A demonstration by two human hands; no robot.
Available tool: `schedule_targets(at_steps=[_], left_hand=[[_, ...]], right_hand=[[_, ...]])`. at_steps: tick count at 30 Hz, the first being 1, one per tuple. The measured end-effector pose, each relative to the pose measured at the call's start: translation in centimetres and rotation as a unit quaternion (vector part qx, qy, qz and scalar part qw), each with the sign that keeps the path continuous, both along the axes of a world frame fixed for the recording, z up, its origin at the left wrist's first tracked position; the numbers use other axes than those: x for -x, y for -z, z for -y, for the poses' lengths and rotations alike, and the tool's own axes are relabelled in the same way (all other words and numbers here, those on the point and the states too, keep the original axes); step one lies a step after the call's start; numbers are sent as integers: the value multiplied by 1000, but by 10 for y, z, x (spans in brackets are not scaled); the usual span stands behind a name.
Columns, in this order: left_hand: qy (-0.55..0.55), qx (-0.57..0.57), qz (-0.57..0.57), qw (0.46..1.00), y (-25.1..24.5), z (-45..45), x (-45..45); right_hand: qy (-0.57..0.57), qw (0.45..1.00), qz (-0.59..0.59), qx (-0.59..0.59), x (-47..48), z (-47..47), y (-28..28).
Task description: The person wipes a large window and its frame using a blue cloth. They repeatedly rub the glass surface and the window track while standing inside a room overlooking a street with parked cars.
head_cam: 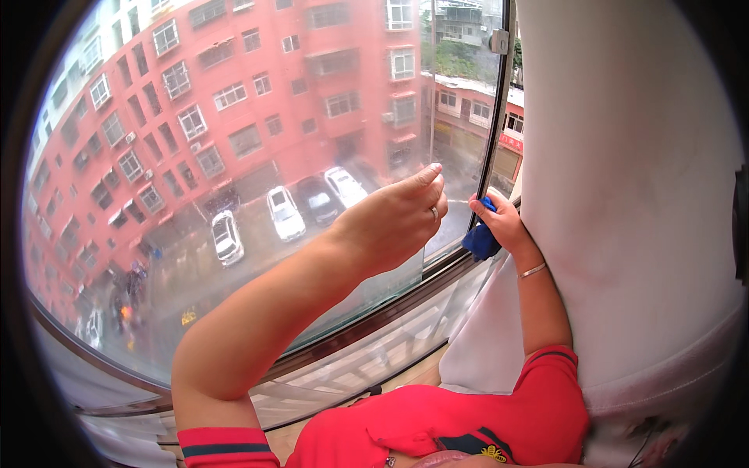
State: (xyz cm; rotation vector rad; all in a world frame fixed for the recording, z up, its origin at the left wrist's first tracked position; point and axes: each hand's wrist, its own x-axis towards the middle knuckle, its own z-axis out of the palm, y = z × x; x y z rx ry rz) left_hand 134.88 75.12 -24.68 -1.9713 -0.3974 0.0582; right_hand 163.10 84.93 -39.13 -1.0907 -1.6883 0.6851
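My left hand (404, 219), with a ring on one finger, is raised in front of the window glass (374, 286). Its fingers are bent and close together; the palm is hidden, no object shows in it, and contact with the glass cannot be told. To its right, my right hand (504, 221) has a blue cloth (482, 241) bunched in its grip, at the dark upright edge of the sliding window sash (496, 111). Some of its fingers are behind that edge. The cloth hangs just above the lower window rail (447, 263).
A white curtain (620, 193) hangs close along my right arm. A latch (499, 42) is fixed high on the sash. Below the lower rail are more glass panes (351, 362). Outside, far below, cars (285, 213) stand before a red building (234, 88).
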Motion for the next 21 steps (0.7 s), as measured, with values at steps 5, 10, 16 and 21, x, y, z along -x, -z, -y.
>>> schedule_targets(at_steps=[5, 10, 16, 21], left_hand=[[69, 30, 55, 996, 1, -4, 0], [126, 98, 111, 981, 5, -6, 4], [171, 83, 181, 965, 5, 6, 9], [143, 108, 226, 957, 3, 41, 26]], right_hand=[[-24, 999, 5, -26, 15, 11, -5], [-48, 996, 20, -79, 48, 32, -7], [-110, 988, -111, -22, 81, 56, -3], [-143, 982, -31, -115, 95, 72, -11]])
